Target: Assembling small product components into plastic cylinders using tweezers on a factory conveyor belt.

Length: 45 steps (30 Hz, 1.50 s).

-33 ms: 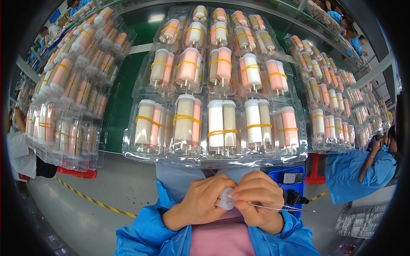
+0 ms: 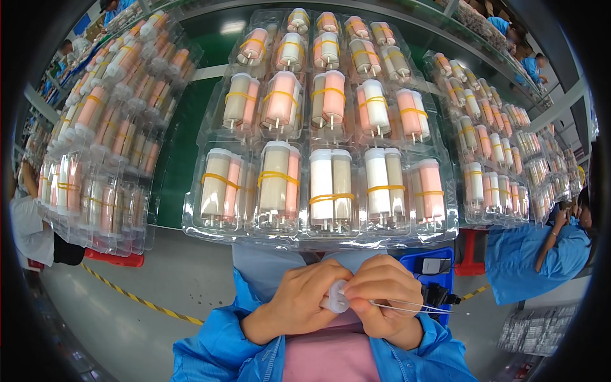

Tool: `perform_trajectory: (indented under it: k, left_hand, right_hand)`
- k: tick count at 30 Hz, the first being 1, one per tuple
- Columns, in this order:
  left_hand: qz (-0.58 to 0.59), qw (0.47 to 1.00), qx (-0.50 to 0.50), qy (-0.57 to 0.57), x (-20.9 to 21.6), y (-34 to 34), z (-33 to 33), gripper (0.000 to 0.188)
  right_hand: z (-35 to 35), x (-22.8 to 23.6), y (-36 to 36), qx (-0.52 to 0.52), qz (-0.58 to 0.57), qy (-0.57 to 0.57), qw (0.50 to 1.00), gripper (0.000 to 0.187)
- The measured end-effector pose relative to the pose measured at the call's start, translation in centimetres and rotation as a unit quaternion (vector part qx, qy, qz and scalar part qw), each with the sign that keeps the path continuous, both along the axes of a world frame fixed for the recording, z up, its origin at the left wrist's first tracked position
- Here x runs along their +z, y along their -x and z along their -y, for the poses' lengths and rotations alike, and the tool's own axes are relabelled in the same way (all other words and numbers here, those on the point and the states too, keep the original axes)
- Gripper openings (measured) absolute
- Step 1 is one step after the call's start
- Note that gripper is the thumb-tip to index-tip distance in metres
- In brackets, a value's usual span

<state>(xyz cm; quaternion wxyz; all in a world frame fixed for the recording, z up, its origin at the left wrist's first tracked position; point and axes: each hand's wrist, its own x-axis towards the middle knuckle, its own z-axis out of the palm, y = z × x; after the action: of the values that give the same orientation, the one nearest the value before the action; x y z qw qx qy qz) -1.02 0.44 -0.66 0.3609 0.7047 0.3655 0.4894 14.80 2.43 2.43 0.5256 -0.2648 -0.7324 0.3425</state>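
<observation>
Closely Held: Pale Piece Between 2 Hands

The left hand has its fingers curled around a pale, translucent round piece, which sits in front of the person's chest, just below the near edge of a clear plastic tray. The right hand meets it from the other side, thumb and forefinger pinched together at its face; whether they grip anything tiny there, I cannot tell. Metal tweezers are also grasped in the right hand, their 2 thin prongs pointing right.

Beyond the hands, the tray's front row holds 5 cylinder bundles in white, grey and pink, each bound with a yellow band. More loaded trays stand at left and right. A blue bin with dark items lies near the right hand. Farther right is a co-worker in a blue smock.
</observation>
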Motion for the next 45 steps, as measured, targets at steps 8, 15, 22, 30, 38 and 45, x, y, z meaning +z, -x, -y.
perform_trajectory:
  k: [8,15,22,30,38,45]
  left_hand:
    - [0.007,1.000,-0.007,0.008,-0.06,-0.13,0.07,0.030]
    - [0.008,1.000,-0.011,0.014,0.06,-0.03,0.06,0.030]
    - [-0.017,1.000,0.005,-0.021,0.18,0.10,-0.08,0.029]
    - [-0.015,1.000,0.003,-0.017,-0.01,0.07,-0.16,0.029]
    - [0.012,1.000,-0.013,-0.006,-0.03,-0.08,-0.22,0.029]
    - [0.022,1.000,-0.017,0.001,-0.19,-0.18,-0.18,0.029]
  right_hand:
    - [0.32,-0.59,0.23,-0.017,-0.041,0.005,0.999,0.011]
    - [0.28,-0.37,0.18,-0.016,-0.032,-0.005,0.999,0.012]
    - [0.01,-0.10,0.01,0.002,-0.015,-0.003,1.000,0.012]
    - [0.09,-0.45,0.32,-0.008,-0.034,0.010,0.999,0.011]
    - [0.00,-0.93,0.66,-0.019,-0.064,-0.019,0.998,0.015]
    - [0.13,-0.63,0.23,0.000,-0.055,-0.001,0.999,0.011]
